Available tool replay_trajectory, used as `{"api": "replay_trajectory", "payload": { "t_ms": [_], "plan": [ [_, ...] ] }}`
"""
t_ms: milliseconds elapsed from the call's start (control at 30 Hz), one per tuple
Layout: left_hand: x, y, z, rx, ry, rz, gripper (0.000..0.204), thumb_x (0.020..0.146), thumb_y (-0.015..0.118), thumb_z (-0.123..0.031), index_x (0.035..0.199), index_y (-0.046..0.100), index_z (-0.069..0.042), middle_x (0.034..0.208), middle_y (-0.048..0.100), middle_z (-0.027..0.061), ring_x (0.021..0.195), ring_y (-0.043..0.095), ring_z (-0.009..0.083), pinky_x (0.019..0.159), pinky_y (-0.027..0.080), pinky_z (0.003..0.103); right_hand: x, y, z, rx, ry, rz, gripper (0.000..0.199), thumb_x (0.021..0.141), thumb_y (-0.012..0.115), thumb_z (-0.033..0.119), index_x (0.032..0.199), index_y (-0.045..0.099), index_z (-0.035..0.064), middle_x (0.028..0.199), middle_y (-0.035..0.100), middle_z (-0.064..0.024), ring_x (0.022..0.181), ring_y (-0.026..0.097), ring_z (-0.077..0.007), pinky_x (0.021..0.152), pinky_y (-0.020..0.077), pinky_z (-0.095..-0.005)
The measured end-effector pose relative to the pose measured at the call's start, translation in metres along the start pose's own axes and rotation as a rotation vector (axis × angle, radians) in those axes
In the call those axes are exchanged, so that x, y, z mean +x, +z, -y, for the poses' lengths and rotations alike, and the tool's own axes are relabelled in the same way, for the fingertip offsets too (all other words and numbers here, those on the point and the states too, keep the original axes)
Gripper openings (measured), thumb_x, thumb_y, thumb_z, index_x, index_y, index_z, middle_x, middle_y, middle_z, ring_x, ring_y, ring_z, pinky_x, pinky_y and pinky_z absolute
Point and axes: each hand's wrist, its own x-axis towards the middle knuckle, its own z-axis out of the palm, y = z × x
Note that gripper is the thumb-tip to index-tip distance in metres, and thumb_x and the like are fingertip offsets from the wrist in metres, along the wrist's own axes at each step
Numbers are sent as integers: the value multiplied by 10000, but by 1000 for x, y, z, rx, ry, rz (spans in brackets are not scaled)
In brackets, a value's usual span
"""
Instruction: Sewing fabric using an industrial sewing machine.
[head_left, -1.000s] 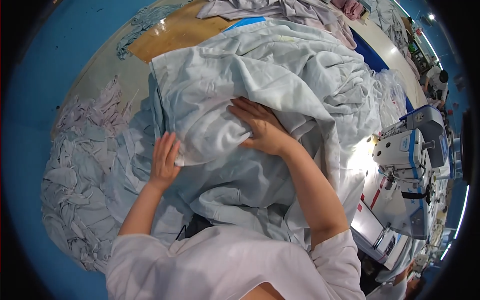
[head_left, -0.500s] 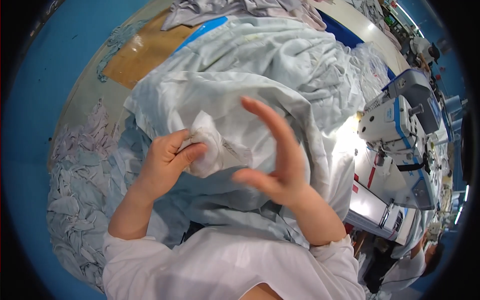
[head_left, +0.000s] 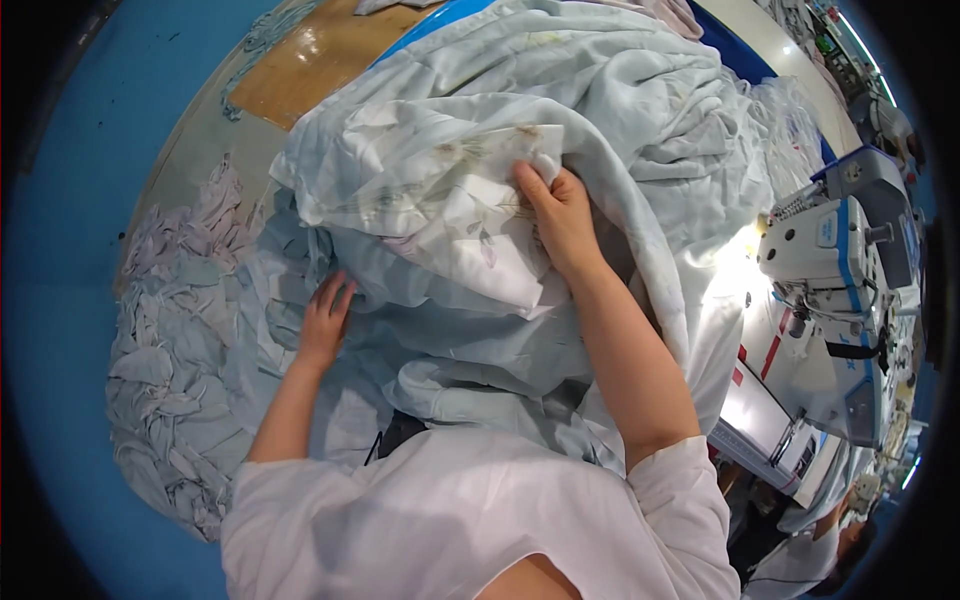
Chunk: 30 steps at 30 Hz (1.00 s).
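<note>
A white fabric piece (head_left: 480,235) with a faint floral print lies spread and creased on a large heap of pale grey-blue cloth (head_left: 650,110) in front of me. My right hand (head_left: 562,215) pinches the far right corner of this piece between thumb and fingers. Closer to me on the left, my left hand (head_left: 328,320) rests against the blue-grey cloth, fingers stretched out and slightly apart, holding nothing. The folds hide part of its fingertips.
At the right stands a white and blue sewing machine (head_left: 825,240) with its lamp lit. Crumpled fabric (head_left: 175,400) piles up at the left. A brown board (head_left: 310,60) lies at the far left, and clear plastic (head_left: 785,125) at the far right. Another person (head_left: 800,560) sits at lower right.
The bunched white piece has been opened out over the heap. My left hand has let go of it and dropped lower; my right hand, open before, now grips its corner.
</note>
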Motion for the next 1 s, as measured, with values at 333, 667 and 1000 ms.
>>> {"api": "replay_trajectory", "payload": {
  "t_ms": [333,667,1000],
  "plan": [
    [42,33,13,-422,-337,-262,414,728,574,30,1140,571,-8,1251,537,168,1163,513,311,979,403,369,-11,-2,6,-156,-40,-118,177,919,585,199,928,648,34,833,623,30,727,544,-35,641,413,-181],
    [103,-164,-54,-589,-312,4,301,681,549,65,930,673,-50,896,688,91,825,671,203,694,510,284,-26,7,34,-214,-79,-154,202,922,588,201,925,645,7,838,636,12,736,540,-47,667,428,-211],
    [182,-163,-187,-1120,-219,-53,333,667,721,66,964,610,-36,760,638,49,703,621,129,650,501,266,-88,59,60,-90,-205,-199,236,970,482,229,975,581,15,784,587,-20,669,507,-103,598,408,-243]
  ]
}}
